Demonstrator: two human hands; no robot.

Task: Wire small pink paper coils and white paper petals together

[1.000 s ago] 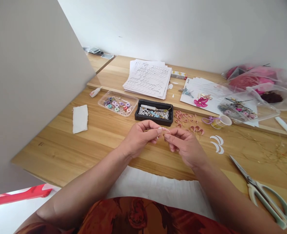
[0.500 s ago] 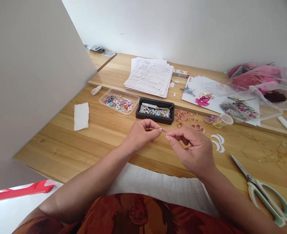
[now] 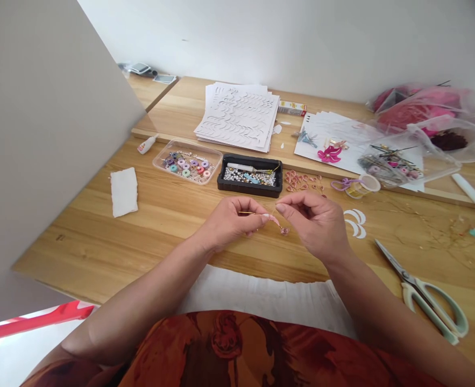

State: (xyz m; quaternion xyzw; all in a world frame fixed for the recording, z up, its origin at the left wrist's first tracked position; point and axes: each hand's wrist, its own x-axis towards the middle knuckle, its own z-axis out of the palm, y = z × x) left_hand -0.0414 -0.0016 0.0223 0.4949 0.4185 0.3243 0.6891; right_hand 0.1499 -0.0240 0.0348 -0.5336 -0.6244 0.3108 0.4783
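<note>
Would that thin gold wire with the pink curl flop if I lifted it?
Probably not: the thin gold wire sticks out straight from the left hand unsupported. It likely weighs very little. The small pink curl looks delicate, so a firm pinch could crush it.

From here, the left grip (image 3: pixel 229 223) hides most of the thin gold wire (image 3: pixel 251 213) — the tiny pink curl (image 3: pixel 284 230) at its tip is too small to read. Far right, the plastic bag (image 3: pixel 426 110) blurs its contents, and the pale panel (image 3: pixel 51 134) partly cuts off the far-left gadgets (image 3: pixel 138 68).
</note>
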